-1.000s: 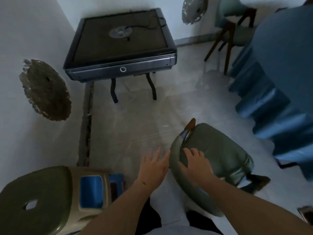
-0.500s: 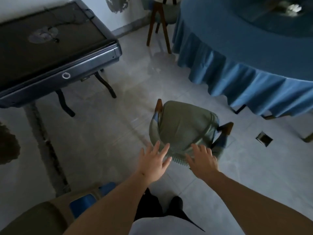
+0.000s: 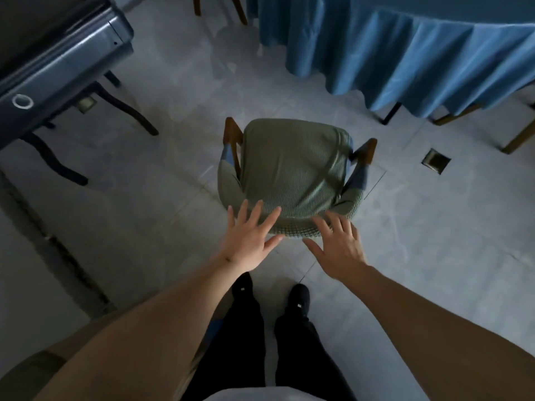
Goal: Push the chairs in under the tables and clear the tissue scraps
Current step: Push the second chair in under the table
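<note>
A: What is seen, largest first?

B: A grey tiled floor (image 3: 162, 175) fills the view. At one o'clock, a round table draped in a pleated blue cloth (image 3: 405, 53) is seen, its skirt hanging near the floor. At ten o'clock stands a dark square table with a glossy grey rim and curved black legs (image 3: 58, 68).

A: And the chair?

B: A wooden armchair covered in green ribbed fabric (image 3: 292, 172) is placed at the centre, on open floor between the two tables and apart from both. Its backrest is turned toward the person, its seat toward twelve o'clock.

A: How are the hands held?

B: The left hand (image 3: 249, 241) is spread flat, fingers splayed, fingertips laid over the backrest's top edge. The right hand (image 3: 338, 247) is likewise opened wide, at the same edge. Nothing is gripped by either.

A: Anything smaller?

B: A small square metal floor socket (image 3: 435, 161) is set at three o'clock.
</note>
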